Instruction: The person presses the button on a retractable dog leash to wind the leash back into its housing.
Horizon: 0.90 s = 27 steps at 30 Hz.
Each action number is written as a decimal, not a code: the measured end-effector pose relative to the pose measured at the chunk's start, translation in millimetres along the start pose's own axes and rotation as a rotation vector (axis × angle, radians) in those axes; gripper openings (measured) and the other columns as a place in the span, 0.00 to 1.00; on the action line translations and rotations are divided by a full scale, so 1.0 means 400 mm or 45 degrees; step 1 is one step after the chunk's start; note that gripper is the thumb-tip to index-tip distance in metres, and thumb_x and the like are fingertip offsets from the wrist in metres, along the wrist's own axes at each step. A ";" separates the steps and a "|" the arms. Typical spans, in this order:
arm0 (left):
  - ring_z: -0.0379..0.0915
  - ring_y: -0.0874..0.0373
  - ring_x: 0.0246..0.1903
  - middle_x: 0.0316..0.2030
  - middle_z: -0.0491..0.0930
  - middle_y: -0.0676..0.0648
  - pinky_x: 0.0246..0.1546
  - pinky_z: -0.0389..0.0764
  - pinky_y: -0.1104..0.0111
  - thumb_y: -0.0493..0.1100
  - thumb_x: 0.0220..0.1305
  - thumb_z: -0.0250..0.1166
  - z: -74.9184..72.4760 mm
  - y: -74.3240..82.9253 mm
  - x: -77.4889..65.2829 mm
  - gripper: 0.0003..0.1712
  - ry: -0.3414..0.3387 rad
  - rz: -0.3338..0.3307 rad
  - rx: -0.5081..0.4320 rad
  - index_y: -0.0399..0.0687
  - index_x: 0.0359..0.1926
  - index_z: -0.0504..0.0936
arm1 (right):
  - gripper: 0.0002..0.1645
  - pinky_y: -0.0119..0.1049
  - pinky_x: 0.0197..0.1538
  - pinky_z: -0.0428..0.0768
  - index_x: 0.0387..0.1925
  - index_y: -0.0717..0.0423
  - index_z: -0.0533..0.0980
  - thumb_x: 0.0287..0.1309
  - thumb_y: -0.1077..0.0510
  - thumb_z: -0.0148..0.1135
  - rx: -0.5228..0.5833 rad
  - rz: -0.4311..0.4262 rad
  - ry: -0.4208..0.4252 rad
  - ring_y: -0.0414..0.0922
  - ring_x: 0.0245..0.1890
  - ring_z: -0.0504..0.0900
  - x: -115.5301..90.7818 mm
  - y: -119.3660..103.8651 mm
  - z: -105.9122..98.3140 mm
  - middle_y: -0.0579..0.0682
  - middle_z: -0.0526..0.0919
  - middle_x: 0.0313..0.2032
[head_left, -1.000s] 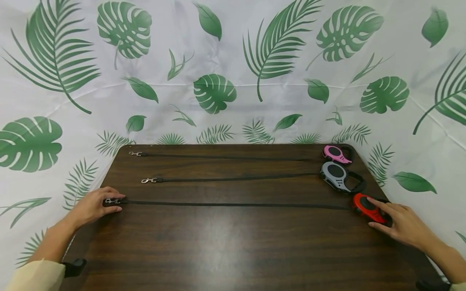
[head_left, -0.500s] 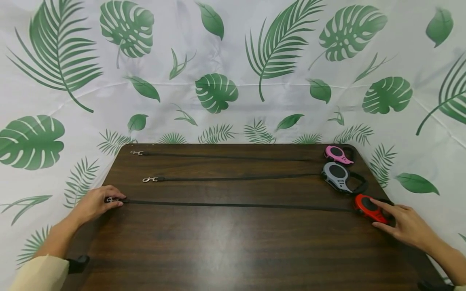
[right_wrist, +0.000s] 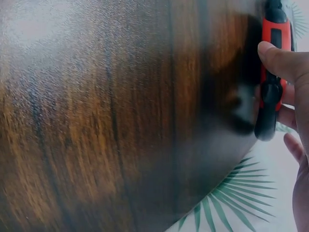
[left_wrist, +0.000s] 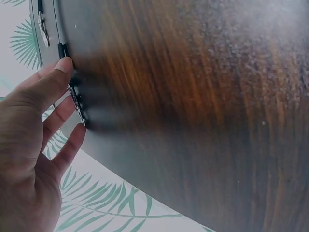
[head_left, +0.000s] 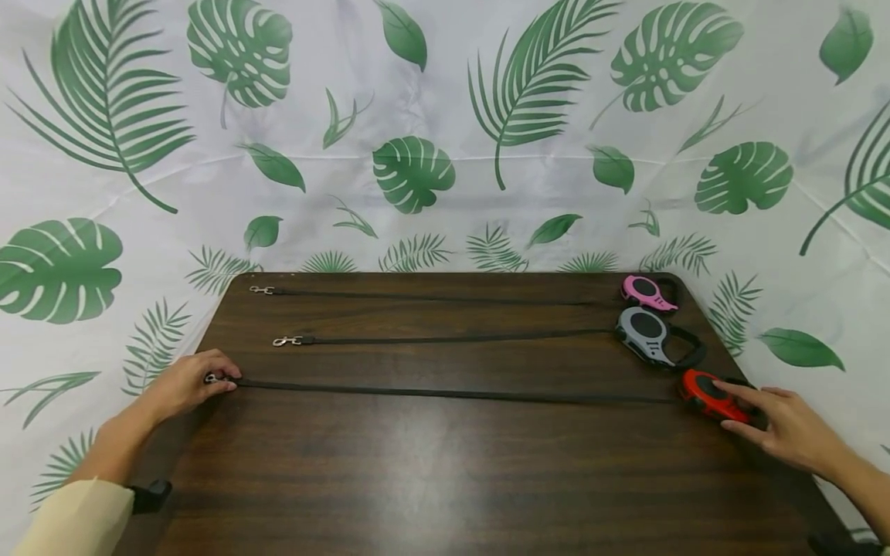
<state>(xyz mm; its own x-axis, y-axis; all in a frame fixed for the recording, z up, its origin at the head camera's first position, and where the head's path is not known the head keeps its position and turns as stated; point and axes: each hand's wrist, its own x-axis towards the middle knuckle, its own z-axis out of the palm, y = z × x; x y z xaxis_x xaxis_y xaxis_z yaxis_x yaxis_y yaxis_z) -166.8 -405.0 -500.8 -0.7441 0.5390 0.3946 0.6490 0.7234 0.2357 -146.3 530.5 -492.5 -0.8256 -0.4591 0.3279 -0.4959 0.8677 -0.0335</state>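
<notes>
At the table's left edge, my left hand point(head_left: 191, 382) pinches the black strap end beside the metal snap clip point(head_left: 212, 378) of the front leash. In the left wrist view the thumb presses the strap's black end sleeve point(left_wrist: 62, 50), and other fingers lie along the clip. My right hand point(head_left: 793, 428) holds the red retractable leash case point(head_left: 709, 394) at the right edge, thumb on its near side and fingers over its top. The right wrist view shows the thumb against the red and black side point(right_wrist: 276, 36). Between the hands the black strap point(head_left: 445, 394) runs straight across.
Behind lie a grey retractable leash point(head_left: 645, 328) and a pink one point(head_left: 643, 290), their straps drawn out leftward to a nearer clip point(head_left: 287, 340) and a farther clip point(head_left: 262, 290). The brown wooden table point(head_left: 417, 479) meets a leaf-print cloth point(head_left: 431, 100) behind.
My left thumb and fingers have closed in on the clip end of the front leash. The red case has shifted slightly right with my right hand. The other leashes stay put.
</notes>
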 end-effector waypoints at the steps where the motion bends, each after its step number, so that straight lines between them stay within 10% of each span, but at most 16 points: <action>1: 0.73 0.63 0.25 0.28 0.79 0.54 0.27 0.73 0.72 0.31 0.37 0.79 -0.001 0.001 0.001 0.17 -0.005 0.000 0.000 0.48 0.29 0.83 | 0.44 0.29 0.29 0.63 0.55 0.49 0.81 0.27 0.49 0.85 0.001 0.000 -0.005 0.31 0.22 0.61 0.002 0.001 -0.002 0.40 0.81 0.25; 7: 0.71 0.64 0.24 0.29 0.79 0.54 0.26 0.69 0.76 0.29 0.39 0.78 -0.004 0.000 0.003 0.18 -0.025 0.005 -0.020 0.48 0.32 0.83 | 0.37 0.51 0.55 0.70 0.53 0.50 0.82 0.34 0.52 0.83 0.073 0.049 -0.030 0.48 0.26 0.81 0.006 0.005 -0.013 0.54 0.88 0.31; 14: 0.69 0.66 0.24 0.29 0.79 0.52 0.25 0.68 0.76 0.26 0.38 0.77 -0.002 0.006 -0.001 0.19 -0.001 -0.012 -0.077 0.47 0.33 0.84 | 0.31 0.28 0.31 0.61 0.50 0.49 0.83 0.39 0.52 0.81 0.102 0.119 -0.075 0.38 0.28 0.70 0.025 0.015 -0.035 0.51 0.85 0.33; 21: 0.67 0.65 0.25 0.30 0.76 0.51 0.24 0.69 0.71 0.24 0.38 0.75 0.007 0.000 0.000 0.21 -0.034 0.011 -0.107 0.45 0.33 0.80 | 0.25 0.24 0.33 0.67 0.50 0.45 0.84 0.48 0.48 0.77 0.190 0.334 -0.124 0.29 0.41 0.74 0.037 0.014 -0.050 0.63 0.85 0.45; 27: 0.71 0.60 0.26 0.31 0.76 0.48 0.29 0.72 0.72 0.20 0.35 0.75 0.015 -0.009 -0.003 0.23 -0.013 0.065 -0.112 0.41 0.33 0.78 | 0.26 0.59 0.41 0.71 0.53 0.54 0.81 0.57 0.44 0.69 0.256 0.492 -0.238 0.66 0.49 0.74 0.045 0.008 -0.054 0.73 0.79 0.50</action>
<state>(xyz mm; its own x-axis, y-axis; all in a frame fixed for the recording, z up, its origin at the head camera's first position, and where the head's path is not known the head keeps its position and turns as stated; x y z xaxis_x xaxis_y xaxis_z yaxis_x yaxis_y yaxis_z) -169.2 -405.9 -507.5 -0.7108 0.5793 0.3990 0.6974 0.6541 0.2928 -157.0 529.3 -466.2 -0.9850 -0.1525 0.0809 -0.1702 0.9362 -0.3076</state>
